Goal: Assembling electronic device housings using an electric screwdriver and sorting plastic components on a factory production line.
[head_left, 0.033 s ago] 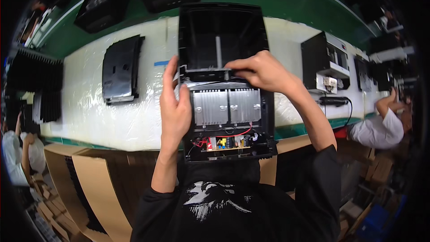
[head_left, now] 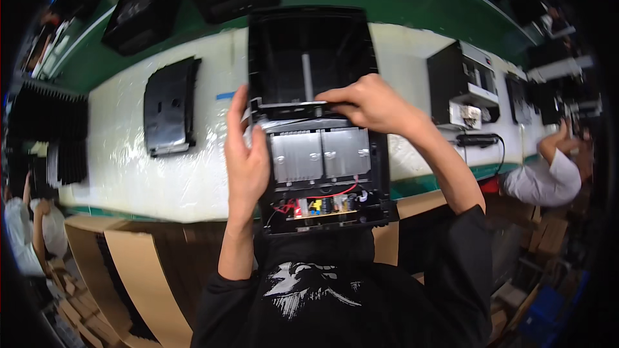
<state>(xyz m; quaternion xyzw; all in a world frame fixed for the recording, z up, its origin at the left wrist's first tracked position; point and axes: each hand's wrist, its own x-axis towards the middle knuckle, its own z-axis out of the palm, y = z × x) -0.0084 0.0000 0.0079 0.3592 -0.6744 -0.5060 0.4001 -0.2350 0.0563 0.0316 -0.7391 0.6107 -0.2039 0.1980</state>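
Note:
In front of me is an opened black appliance, its deep glossy cover on the far side and its body nearer my chest. Two silver finned metal blocks lie side by side in the body. Nearer still are a circuit board and a red wire. My left hand grips the left edge where cover and body meet, thumb inside and fingers outside. With curled fingers, my right hand pinches the cover's near rim; its fingertips are partly hidden. A grey strip runs along the cover's inside.
A black panel lies left on the plastic-covered table. To the right stand a black-and-white unit and a corded black tool. Cardboard boxes stand below the table edge. Other people work at both sides.
The whole view has shifted slightly, with the table things a little further left. Both hands keep their places on the appliance.

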